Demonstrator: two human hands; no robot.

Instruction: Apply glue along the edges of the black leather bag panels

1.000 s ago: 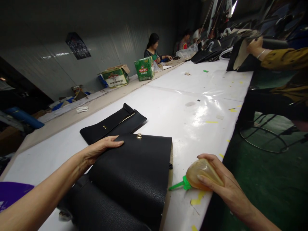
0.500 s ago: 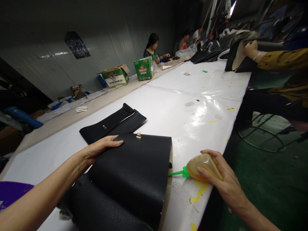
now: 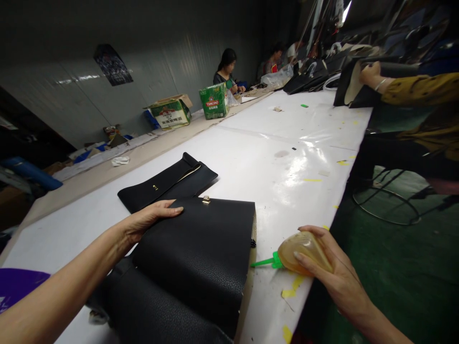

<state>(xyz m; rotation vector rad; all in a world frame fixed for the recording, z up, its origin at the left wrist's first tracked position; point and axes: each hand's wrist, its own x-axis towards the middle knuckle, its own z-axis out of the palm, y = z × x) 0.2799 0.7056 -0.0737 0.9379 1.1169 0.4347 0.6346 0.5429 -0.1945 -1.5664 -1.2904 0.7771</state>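
Observation:
A black leather panel [image 3: 201, 243] with a gold clasp [image 3: 206, 199] lies curved across the near part of the table. My left hand [image 3: 156, 215] grips its far left edge, thumb on top and fingers underneath, out of sight. In my right hand [image 3: 322, 258] is a squeeze glue bottle [image 3: 299, 253] holding amber liquid, tilted to the left. Its green nozzle [image 3: 265, 262] points at the panel's right edge, with the tip at or very near that edge. Beyond my left hand lies another folded black leather piece [image 3: 168, 184] with small gold hardware.
Yellow scraps [image 3: 292, 289] dot the right edge of the white table [image 3: 251, 153]. Two green cartons [image 3: 214, 102] stand along the far side. At the upper right, a co-worker's hand [image 3: 371, 74] holds black material. A stool [image 3: 387, 205] stands right of the table.
The nozzle tip has slid slightly toward me along the panel's right edge, the bottle moving with it. My left hand keeps its hold; the camera view has shifted a little.

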